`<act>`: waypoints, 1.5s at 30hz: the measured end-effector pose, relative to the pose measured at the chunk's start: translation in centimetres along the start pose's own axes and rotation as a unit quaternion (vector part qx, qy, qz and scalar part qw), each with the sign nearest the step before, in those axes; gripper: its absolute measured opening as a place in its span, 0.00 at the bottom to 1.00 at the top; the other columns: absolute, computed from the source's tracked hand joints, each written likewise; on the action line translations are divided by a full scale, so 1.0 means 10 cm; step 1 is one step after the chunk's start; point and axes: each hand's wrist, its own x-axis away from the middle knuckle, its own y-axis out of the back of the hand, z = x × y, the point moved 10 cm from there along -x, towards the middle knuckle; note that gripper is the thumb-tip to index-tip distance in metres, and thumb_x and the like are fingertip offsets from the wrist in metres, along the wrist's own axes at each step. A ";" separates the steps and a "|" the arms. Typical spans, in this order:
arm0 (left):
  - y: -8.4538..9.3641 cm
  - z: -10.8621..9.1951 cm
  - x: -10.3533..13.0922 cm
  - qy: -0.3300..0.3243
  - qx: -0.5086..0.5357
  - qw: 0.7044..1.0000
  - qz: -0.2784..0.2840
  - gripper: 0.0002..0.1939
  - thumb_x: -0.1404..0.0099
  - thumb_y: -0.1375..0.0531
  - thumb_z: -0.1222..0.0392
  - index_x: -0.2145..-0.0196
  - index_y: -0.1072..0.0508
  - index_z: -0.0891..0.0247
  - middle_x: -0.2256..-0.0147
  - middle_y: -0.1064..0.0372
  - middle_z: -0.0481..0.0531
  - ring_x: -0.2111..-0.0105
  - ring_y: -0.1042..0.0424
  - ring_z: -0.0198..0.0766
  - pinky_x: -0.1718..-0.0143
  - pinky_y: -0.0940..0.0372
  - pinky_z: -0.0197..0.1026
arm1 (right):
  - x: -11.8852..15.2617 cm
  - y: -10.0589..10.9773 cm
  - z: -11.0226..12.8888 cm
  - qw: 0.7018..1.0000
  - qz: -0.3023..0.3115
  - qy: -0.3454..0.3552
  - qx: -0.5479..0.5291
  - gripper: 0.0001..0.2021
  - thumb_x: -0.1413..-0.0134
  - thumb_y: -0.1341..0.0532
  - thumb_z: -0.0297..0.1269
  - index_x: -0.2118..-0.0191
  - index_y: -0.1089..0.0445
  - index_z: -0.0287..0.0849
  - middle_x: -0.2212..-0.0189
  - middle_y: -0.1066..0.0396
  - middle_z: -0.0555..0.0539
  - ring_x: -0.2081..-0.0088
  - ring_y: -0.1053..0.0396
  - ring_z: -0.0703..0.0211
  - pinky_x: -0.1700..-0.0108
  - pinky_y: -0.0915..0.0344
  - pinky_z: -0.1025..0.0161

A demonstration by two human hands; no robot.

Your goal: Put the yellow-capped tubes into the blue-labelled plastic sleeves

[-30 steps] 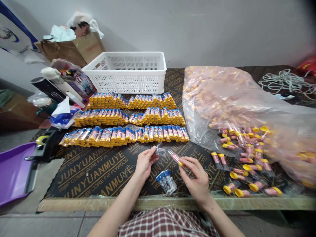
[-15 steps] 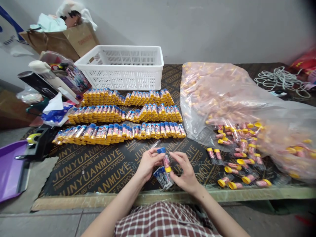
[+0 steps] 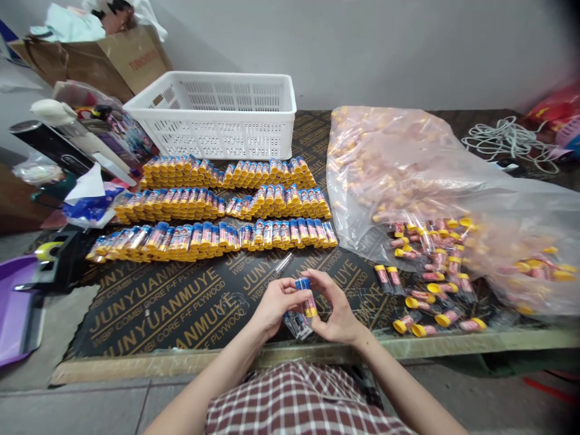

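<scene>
In front of me, my left hand pinches a small clear tube with a blue cap, a pink printed label and a yellow base. My right hand curves round the same tube from the right, its index finger at the blue end and its thumb by the yellow end. Beneath the tube, partly hidden by my hands, lie several clear and blue wrappers or sleeves, hard to make out. Stacked rows of blue-capped tubes stand beyond my hands. To the right are loose yellow-capped tubes.
A white perforated basket stands behind the rows. A large translucent bag of tubes spreads over the right side. Bottles, a paper bag and a purple dustpan are at left. Coiled white cord lies back right.
My right hand has closed in on the tube, its index finger now at the blue cap. The tube stands more upright. The whole view has shifted slightly.
</scene>
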 end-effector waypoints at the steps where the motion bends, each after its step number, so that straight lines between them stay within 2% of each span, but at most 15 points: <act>1: 0.00 0.00 0.00 0.001 0.000 1.000 -0.001 0.21 0.61 0.27 0.58 0.70 0.27 0.71 0.77 0.28 0.50 0.78 0.31 0.30 0.76 0.38 0.32 | 0.00 0.00 0.00 1.000 -0.002 0.001 -0.004 0.43 0.63 0.43 0.22 0.37 0.52 0.47 0.43 0.42 0.42 0.44 0.38 0.48 0.45 0.36 0.51; 11: 0.00 -0.01 0.00 -0.004 -0.012 1.000 -0.006 0.21 0.60 0.27 0.58 0.70 0.28 0.70 0.77 0.28 0.49 0.78 0.30 0.30 0.75 0.37 0.32 | -0.02 -0.03 0.03 1.000 0.011 -0.005 -0.003 0.43 0.60 0.42 0.23 0.36 0.57 0.48 0.41 0.45 0.42 0.43 0.40 0.49 0.42 0.38 0.51; 13: 0.11 -0.15 -0.08 -0.027 -0.044 0.998 -0.020 0.21 0.60 0.28 0.55 0.72 0.29 0.69 0.77 0.28 0.50 0.78 0.30 0.32 0.75 0.37 0.34 | -0.06 0.05 0.01 0.999 0.022 -0.015 0.047 0.42 0.56 0.40 0.28 0.35 0.59 0.48 0.38 0.49 0.41 0.40 0.43 0.48 0.40 0.43 0.48; 15: 0.35 -0.50 -0.18 -0.092 -0.110 0.987 -0.073 0.22 0.60 0.29 0.52 0.70 0.30 0.68 0.77 0.28 0.50 0.79 0.30 0.33 0.75 0.37 0.35 | -0.07 0.31 -0.11 0.990 -0.009 -0.035 0.140 0.40 0.53 0.38 0.36 0.35 0.56 0.47 0.37 0.51 0.41 0.39 0.47 0.45 0.38 0.48 0.45; 17: 0.66 -1.01 -0.22 -0.188 -0.216 0.943 -0.168 0.25 0.59 0.29 0.51 0.67 0.30 0.66 0.80 0.30 0.47 0.81 0.32 0.34 0.76 0.39 0.35 | -0.01 0.78 -0.33 0.958 -0.097 -0.077 0.258 0.33 0.49 0.39 0.42 0.38 0.48 0.46 0.40 0.46 0.40 0.39 0.47 0.44 0.39 0.49 0.43; 19: 0.88 -1.50 -0.23 -0.257 -0.350 0.863 -0.258 0.25 0.58 0.30 0.50 0.65 0.30 0.65 0.81 0.33 0.44 0.80 0.33 0.34 0.74 0.40 0.36 | 0.17 1.30 -0.57 0.902 -0.193 -0.121 0.368 0.25 0.47 0.43 0.49 0.46 0.36 0.41 0.46 0.40 0.36 0.44 0.41 0.41 0.44 0.44 0.42; 22: 1.01 -1.89 -0.34 -0.258 -0.521 0.748 -0.319 0.22 0.52 0.33 0.46 0.65 0.27 0.64 0.77 0.30 0.49 0.74 0.30 0.39 0.70 0.40 0.38 | 0.52 1.81 -1.07 0.818 -0.213 -0.228 0.484 0.25 0.47 0.47 0.54 0.52 0.31 0.40 0.51 0.36 0.33 0.50 0.38 0.36 0.52 0.40 0.40; 25: 0.99 -1.95 -0.48 -0.211 -0.628 0.680 -0.312 0.22 0.46 0.37 0.44 0.63 0.26 0.65 0.71 0.27 0.57 0.67 0.28 0.45 0.66 0.40 0.40 | 0.72 1.88 -1.39 0.811 -0.148 -0.259 0.503 0.24 0.48 0.47 0.53 0.56 0.28 0.39 0.59 0.33 0.35 0.56 0.35 0.39 0.58 0.38 0.45; 28: 0.88 -1.95 -0.38 -0.218 -0.668 0.627 -0.336 0.21 0.39 0.44 0.44 0.59 0.26 0.65 0.69 0.26 0.60 0.65 0.28 0.47 0.64 0.40 0.41 | 0.74 1.70 -1.38 0.849 -0.123 -0.233 0.458 0.22 0.51 0.46 0.51 0.61 0.27 0.38 0.65 0.32 0.37 0.61 0.35 0.43 0.58 0.38 0.48; 30: 0.75 -1.91 -0.20 -0.260 -0.654 0.616 -0.353 0.20 0.36 0.47 0.46 0.61 0.25 0.64 0.69 0.26 0.58 0.66 0.28 0.45 0.64 0.41 0.40 | 0.70 1.51 -1.27 0.878 -0.114 -0.215 0.412 0.19 0.53 0.44 0.48 0.63 0.27 0.38 0.66 0.32 0.39 0.62 0.35 0.45 0.57 0.38 0.49; 32: 0.61 -1.70 -0.09 -0.279 -0.637 0.644 -0.320 0.17 0.36 0.47 0.48 0.67 0.25 0.63 0.70 0.26 0.55 0.68 0.29 0.41 0.66 0.42 0.39 | 0.63 1.30 -1.16 0.897 -0.095 -0.208 0.378 0.14 0.55 0.42 0.44 0.66 0.28 0.40 0.67 0.32 0.41 0.62 0.35 0.48 0.57 0.39 0.52; 36: 0.39 -0.63 -0.16 -0.123 -0.646 0.745 -0.110 0.15 0.44 0.39 0.46 0.77 0.26 0.61 0.77 0.28 0.50 0.74 0.31 0.38 0.73 0.46 0.36 | 0.52 0.99 -0.98 0.905 -0.083 -0.217 0.355 0.09 0.57 0.40 0.38 0.67 0.28 0.44 0.64 0.30 0.44 0.59 0.36 0.48 0.57 0.41 0.53; 39: 0.41 -0.12 -0.11 -0.076 -0.644 0.756 -0.091 0.11 0.50 0.34 0.50 0.77 0.27 0.61 0.76 0.28 0.48 0.74 0.32 0.37 0.74 0.48 0.36 | 0.44 0.88 -0.85 0.914 -0.097 -0.219 0.327 0.09 0.58 0.39 0.37 0.67 0.28 0.44 0.64 0.29 0.45 0.59 0.36 0.48 0.56 0.41 0.52; 42: 0.45 0.00 -0.08 -0.093 -0.628 0.765 -0.105 0.07 0.48 0.35 0.56 0.77 0.27 0.61 0.76 0.29 0.47 0.74 0.33 0.35 0.72 0.48 0.35 | 0.37 0.82 -0.78 0.926 -0.111 -0.222 0.284 0.09 0.55 0.40 0.37 0.65 0.29 0.44 0.67 0.29 0.46 0.64 0.35 0.53 0.60 0.37 0.56; 45: 0.45 -0.03 -0.08 -0.109 -0.616 0.774 -0.103 0.07 0.45 0.38 0.59 0.78 0.27 0.61 0.76 0.29 0.47 0.74 0.33 0.35 0.71 0.47 0.36 | 0.33 0.80 -0.74 0.937 -0.125 -0.232 0.229 0.17 0.49 0.42 0.39 0.53 0.34 0.42 0.68 0.30 0.48 0.73 0.36 0.60 0.69 0.36 0.62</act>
